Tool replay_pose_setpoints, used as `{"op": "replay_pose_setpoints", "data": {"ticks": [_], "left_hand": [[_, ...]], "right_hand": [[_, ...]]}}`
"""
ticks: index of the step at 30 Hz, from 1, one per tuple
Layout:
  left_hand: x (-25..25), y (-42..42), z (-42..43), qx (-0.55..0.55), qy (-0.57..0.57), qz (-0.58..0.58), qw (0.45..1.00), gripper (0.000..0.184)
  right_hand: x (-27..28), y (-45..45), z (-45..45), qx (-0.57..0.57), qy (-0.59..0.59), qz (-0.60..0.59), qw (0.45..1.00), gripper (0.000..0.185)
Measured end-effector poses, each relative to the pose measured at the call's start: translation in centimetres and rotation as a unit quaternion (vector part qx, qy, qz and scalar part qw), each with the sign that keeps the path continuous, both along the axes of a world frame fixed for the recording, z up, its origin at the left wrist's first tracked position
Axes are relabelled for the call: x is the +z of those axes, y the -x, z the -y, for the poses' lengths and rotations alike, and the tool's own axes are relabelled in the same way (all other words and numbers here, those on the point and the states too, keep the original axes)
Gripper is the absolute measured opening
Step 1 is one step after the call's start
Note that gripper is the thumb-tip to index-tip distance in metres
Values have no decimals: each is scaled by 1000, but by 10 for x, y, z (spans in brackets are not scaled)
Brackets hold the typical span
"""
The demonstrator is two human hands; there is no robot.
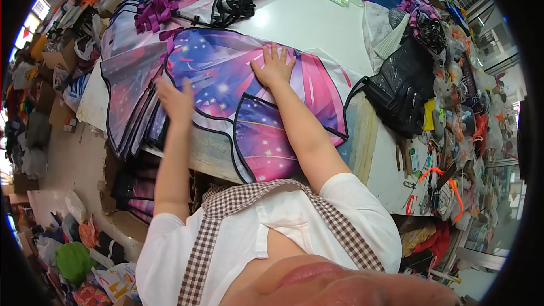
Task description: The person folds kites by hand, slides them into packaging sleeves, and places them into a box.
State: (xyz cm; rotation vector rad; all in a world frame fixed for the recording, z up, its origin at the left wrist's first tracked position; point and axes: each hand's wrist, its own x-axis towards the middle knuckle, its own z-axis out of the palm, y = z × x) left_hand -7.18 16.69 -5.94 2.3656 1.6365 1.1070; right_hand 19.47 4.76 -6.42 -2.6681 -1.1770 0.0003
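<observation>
A pink, purple and blue printed fabric wing (221,73) with star specks and black edging lies spread on the table. My right hand (273,67) rests flat on it, fingers spread. My left hand (177,101) is at the wing's left edge, slightly blurred, with thumb and fingers apart and nothing visible in it; whether it touches the cloth I cannot tell. Under and left of it, a stack of similar folded wings (133,88) hangs over the table edge. A lower wing panel (263,141) drapes toward me beneath my right forearm.
Purple ribbons (156,11) and coiled black straps (233,7) lie at the back of the white table (300,17). A black plastic bag (402,85) sits to the right, near tools and an orange cord (453,192). A carton (122,215) with more printed pieces stands below left.
</observation>
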Motion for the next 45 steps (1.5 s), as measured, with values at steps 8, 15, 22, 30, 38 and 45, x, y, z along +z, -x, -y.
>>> {"op": "replay_pose_setpoints", "data": {"ticks": [8,15,22,30,38,45], "left_hand": [[33,14,-141,-128,409,124,895,51],[68,-17,-97,-335,502,549,578,32],[55,-141,69,-554,495,165,649,41],[75,-136,109,-454,496,220,706,35],[-34,-128,86,-423,65,-73,901,64],[-30,-127,89,-421,29,-151,894,79]], "right_hand": [[2,0,0,-2,-10,-16,1000,78],[0,-1,0,1,-11,-17,1000,77],[8,7,10,24,-54,-40,997,70],[22,15,51,205,-310,-396,840,63],[-5,15,63,299,-356,-465,753,58],[-53,4,77,337,-355,-463,739,55]]}}
